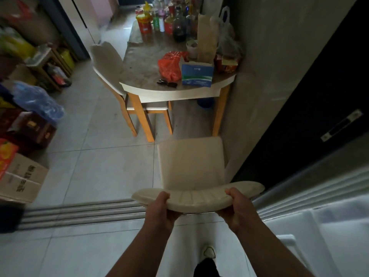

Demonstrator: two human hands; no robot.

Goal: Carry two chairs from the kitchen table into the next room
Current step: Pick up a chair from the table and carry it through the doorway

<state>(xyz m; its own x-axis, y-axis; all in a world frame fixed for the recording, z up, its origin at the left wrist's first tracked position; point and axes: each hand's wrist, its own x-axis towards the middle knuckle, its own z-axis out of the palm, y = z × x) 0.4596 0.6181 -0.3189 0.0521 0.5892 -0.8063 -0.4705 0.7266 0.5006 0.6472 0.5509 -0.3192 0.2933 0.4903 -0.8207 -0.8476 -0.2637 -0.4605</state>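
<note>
A cream padded chair (191, 162) stands in front of me, its seat facing the kitchen table (171, 92). Both of my hands grip the top of its curved backrest: my left hand (161, 208) near the left end, my right hand (235, 206) near the right end. The chair sits just beyond the metal floor track (79, 212) of a sliding door. A second cream chair (107, 66) with wooden legs is tucked under the table's left side. The legs of the chair I hold are hidden under its seat.
The table holds several bottles (171, 21), a red bag (171, 64) and a blue-white box (196, 74). Cardboard boxes (22, 176) and bags line the left wall. A grey wall (269, 76) and dark door (329, 96) close in on the right. Tiled floor lies open at centre-left.
</note>
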